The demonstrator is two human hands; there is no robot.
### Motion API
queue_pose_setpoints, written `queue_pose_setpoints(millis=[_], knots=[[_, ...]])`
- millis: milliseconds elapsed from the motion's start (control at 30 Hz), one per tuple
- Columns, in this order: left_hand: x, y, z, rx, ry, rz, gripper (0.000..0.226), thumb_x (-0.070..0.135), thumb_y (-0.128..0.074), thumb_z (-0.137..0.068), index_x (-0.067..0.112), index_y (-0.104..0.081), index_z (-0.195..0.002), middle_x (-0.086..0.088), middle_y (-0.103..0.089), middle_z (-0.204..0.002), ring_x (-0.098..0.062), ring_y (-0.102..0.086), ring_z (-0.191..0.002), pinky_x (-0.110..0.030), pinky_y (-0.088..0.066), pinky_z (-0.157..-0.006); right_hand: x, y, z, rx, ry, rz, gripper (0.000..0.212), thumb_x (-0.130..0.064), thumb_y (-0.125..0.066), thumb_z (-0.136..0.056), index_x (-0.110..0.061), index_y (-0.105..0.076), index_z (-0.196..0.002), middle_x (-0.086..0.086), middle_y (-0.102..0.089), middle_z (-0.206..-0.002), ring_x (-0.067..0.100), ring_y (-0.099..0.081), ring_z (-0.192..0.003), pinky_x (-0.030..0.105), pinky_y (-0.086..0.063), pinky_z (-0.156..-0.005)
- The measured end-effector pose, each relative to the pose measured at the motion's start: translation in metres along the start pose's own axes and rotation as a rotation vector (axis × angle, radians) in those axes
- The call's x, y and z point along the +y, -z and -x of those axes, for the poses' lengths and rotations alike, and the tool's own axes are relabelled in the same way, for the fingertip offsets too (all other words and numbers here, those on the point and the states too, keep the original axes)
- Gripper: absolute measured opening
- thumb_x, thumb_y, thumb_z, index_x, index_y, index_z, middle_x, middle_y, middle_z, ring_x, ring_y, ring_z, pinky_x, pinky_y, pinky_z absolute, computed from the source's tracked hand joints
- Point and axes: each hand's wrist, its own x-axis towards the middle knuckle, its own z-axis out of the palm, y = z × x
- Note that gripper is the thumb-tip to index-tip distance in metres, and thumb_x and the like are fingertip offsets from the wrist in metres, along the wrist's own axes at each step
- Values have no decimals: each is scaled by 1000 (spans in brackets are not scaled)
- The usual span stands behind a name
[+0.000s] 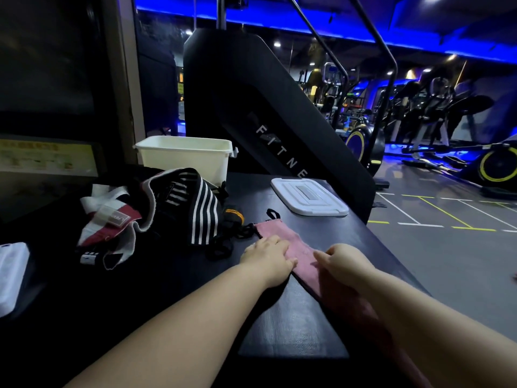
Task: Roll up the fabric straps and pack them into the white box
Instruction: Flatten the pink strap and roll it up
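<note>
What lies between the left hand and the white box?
In the head view, a heap of unrolled straps: a black strap with white stripes and a small black strap with an orange label.

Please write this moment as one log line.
pink strap: flat | left hand: presses strap | right hand: on strap | box: open, lid off

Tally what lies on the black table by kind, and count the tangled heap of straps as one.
White box: 1
White lid: 1
Pink strap: 1
Heap of straps: 1
White object cut off at the left edge: 1
Total: 5
</note>
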Motion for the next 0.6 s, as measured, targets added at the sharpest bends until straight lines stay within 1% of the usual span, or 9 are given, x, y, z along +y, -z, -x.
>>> queue_pose_setpoints(millis=[67,133,167,233,300,367,400,500,600], knots=[[-3,1,-2,2,-8,3,52,51,-40,-97,24,-42,-141,1,-36,-149,-22,-29,-140,-39,-23,-114,-2,12,0,-112,21,-36,41,-48,-48,-97,-15,-61,-76,3,-59,-73,20,-53,-69,27,-34,-59],[-5,0,-2,5,-16,16,52,51,-40,-97,24,-42,-141,1,-36,-149,-21,-30,-140,-39,-23,-114,-2,22,0,-196,31,-58,38,-47,-53,-94,-14,-61,-78,3,-55,-71,17,-48,-63,26,-33,-53],[-5,-1,-2,9,-18,23,52,51,-41,-97,24,-42,-141,2,-36,-149,-21,-30,-140,-39,-23,-115,-1,24,-1,-207,39,-41,36,-47,-58,-92,-14,-61,-77,3,-54,-70,16,-45,-61,25,-31,-50],[-5,-1,-3,29,-10,53,53,51,-45,-95,24,-41,-140,2,-39,-148,-21,-32,-138,-38,-25,-113,-2,23,-4,-176,57,20,39,-46,-67,-85,-15,-55,-66,1,-48,-61,14,-41,-55,23,-27,-45],[-7,0,-5,71,16,133,50,49,-52,-92,24,-42,-135,2,-47,-140,-21,-40,-132,-38,-33,-107,-4,17,-8,-122,69,76,44,-46,-70,-82,-16,-50,-58,-3,-45,-55,11,-39,-50,22,-25,-43],[-10,2,-7,113,19,178,41,45,-57,-91,22,-47,-124,4,-54,-129,-21,-46,-125,-37,-39,-102,-7,8,-11,-72,70,72,46,-48,-70,-81,-16,-49,-56,-3,-47,-55,10,-40,-50,23,-26,-44],[-12,3,-9,138,8,157,36,43,-57,-91,22,-50,-119,4,-54,-126,-21,-46,-123,-36,-38,-101,-9,4,-12,-44,67,52,46,-48,-70,-81,-16,-49,-55,-4,-47,-55,10,-41,-51,23,-27,-45],[-17,4,-15,190,-3,99,27,40,-54,-93,21,-57,-113,3,-54,-124,-21,-41,-122,-34,-33,-101,-17,-8,-16,29,40,-6,47,-48,-70,-80,-16,-49,-55,-5,-48,-54,10,-43,-52,22,-28,-45],[-19,4,-19,152,24,108,28,42,-50,-94,18,-58,-108,0,-56,-122,-25,-44,-119,-35,-36,-98,-25,-15,-22,72,12,-69,44,-47,-70,-81,-15,-53,-58,-3,-52,-56,17,-49,-60,28,-33,-52]])
